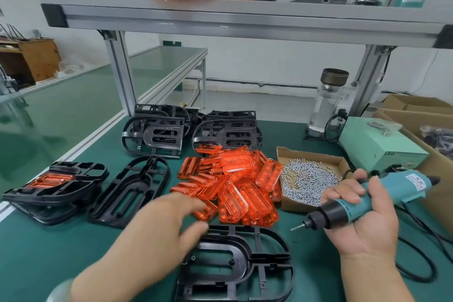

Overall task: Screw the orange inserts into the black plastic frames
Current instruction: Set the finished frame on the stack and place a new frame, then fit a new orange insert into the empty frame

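Orange inserts (235, 184) lie in one loose heap at the middle of the green bench (36, 252), overlapping too much for a firm count. One more, the fitted insert (52, 180), sits in the top frame of the left stack (54, 193).

Black frames are found in five places: two single frames lying flat and three stacks. The near frame (235, 265) lies directly in front of the person, just this side of the heap. The second frame (130, 189) lies between the left stack and the heap. The rear-left stack (154, 130) and the rear-right stack (228, 131) stand side by side behind the heap. Frames per stack cannot be counted.

One cardboard tray (294, 206) just right of the heap holds silver screws (308, 179), too many to count.

Left hand (171, 218) is blurred, fingers stretched forward, holding nothing that shows. Its fingertips are at the near edge of the heap; contact with an insert cannot be confirmed. Its thumb is over the far rim of the near frame.

Right hand (362, 223) lies palm up, right of the near frame and in front of the tray, fingers wrapped round one teal electric screwdriver (402, 185). The bit (297, 226) points left, clear of heap and frame.
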The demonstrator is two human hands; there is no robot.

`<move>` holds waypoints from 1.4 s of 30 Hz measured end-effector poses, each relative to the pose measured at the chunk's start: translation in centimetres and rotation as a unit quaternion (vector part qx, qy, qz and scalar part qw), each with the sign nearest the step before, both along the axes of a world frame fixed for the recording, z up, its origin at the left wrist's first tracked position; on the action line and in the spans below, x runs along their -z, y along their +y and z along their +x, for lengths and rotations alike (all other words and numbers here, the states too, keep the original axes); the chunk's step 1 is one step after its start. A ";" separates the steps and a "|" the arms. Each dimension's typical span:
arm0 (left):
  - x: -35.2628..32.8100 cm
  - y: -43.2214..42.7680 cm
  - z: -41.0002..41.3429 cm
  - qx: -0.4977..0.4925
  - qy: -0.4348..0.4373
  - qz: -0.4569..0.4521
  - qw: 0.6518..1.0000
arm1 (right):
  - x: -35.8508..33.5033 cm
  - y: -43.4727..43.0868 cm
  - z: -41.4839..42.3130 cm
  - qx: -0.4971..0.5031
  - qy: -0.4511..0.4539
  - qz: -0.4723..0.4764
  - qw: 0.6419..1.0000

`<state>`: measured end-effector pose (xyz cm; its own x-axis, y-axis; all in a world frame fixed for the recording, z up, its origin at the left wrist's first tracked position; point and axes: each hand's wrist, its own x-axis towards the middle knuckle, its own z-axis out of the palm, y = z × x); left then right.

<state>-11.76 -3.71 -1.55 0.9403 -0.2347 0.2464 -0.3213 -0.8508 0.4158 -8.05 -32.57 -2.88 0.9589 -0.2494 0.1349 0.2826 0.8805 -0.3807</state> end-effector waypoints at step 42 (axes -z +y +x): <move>-1.7 -3.9 -0.7 0.001 0.281 -0.705 0.652 | 0.2 0.9 0.1 0.025 0.052 -0.008 0.998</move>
